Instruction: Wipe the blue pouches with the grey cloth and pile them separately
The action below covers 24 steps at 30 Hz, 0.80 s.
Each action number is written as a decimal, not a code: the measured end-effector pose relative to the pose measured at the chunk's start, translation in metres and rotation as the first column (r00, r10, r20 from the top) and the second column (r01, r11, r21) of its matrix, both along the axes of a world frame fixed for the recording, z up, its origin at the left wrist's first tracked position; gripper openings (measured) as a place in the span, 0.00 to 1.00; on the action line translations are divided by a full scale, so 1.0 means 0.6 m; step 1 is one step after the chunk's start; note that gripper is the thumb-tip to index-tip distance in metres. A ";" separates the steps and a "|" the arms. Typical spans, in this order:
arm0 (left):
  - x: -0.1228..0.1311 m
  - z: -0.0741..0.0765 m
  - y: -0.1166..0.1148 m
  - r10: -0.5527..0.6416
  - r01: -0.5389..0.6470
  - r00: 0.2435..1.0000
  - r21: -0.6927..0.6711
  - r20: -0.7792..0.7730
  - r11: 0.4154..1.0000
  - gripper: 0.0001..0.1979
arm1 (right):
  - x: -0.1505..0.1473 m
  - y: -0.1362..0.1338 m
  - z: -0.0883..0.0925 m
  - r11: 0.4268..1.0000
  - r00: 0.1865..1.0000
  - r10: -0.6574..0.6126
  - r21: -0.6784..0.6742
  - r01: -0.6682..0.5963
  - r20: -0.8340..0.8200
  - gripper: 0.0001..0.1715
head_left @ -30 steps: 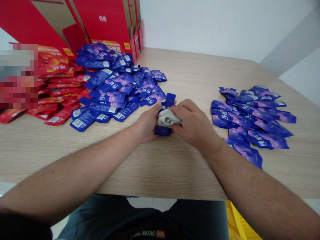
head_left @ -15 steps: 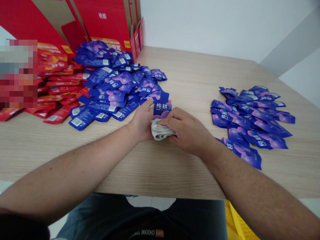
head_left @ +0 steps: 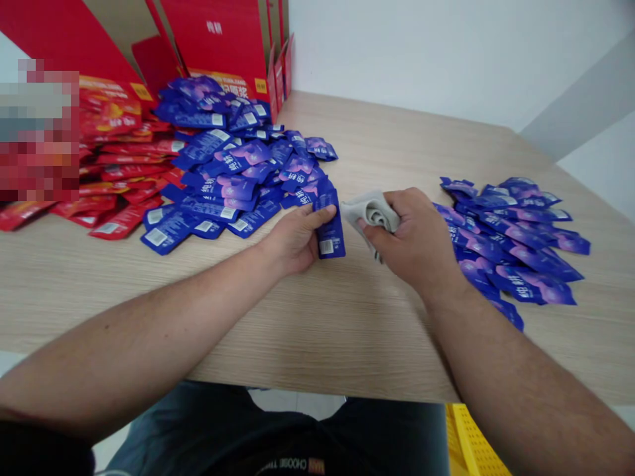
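Observation:
Between the thumb and fingers of my left hand (head_left: 295, 243) is a blue pouch (head_left: 329, 231), its barcode side facing up. My right hand (head_left: 419, 231) grips a folded, pale grey cloth (head_left: 372, 213), a short gap to the right of the pouch. Just beyond my left hand lies a heap of blue and purple pouches (head_left: 233, 165), some front up and others back up. A second group of the same pouches (head_left: 516, 231) is spread on the table to the right, partly hidden behind my right hand and forearm.
Red pouches (head_left: 129, 172) are piled at the left, against the blue heap. Tall red cartons (head_left: 218, 39) stand behind them. All of this is on a wood-grain table (head_left: 317, 330) that meets a white wall. A yellow plastic crate (head_left: 476, 443) sits below the front edge at right.
The pouch in my left hand has gone from printed front up to barcode side up. My right hand has drawn the cloth off it, moving right and away from me.

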State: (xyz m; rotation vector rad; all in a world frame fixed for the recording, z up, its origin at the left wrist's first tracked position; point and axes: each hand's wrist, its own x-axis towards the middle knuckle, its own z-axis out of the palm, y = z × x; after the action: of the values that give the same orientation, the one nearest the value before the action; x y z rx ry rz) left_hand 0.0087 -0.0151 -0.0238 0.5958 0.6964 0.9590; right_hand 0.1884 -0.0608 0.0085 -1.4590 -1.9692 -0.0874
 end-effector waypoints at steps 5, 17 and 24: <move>0.013 -0.014 0.000 0.083 -0.073 0.993 0.122 -0.080 0.990 0.05 | 0.015 0.001 0.014 0.992 0.994 -0.106 0.071 0.106 -0.017 0.09; 0.005 -0.012 0.010 0.149 -0.154 0.980 -0.025 -0.135 0.988 0.07 | -0.047 -0.025 -0.023 0.863 0.885 0.450 -0.313 -0.396 0.119 0.17; 0.013 -0.011 -0.005 0.012 -0.011 0.998 0.013 -0.060 1.000 0.06 | -0.014 -0.010 -0.011 0.968 0.968 0.229 -0.127 -0.216 0.100 0.15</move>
State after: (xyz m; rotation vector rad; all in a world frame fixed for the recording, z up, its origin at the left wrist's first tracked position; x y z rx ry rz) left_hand 0.0165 -0.0184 -0.0306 0.6347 0.7485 0.9604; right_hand 0.1802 -0.0668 0.0022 -1.3176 -2.2516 0.0441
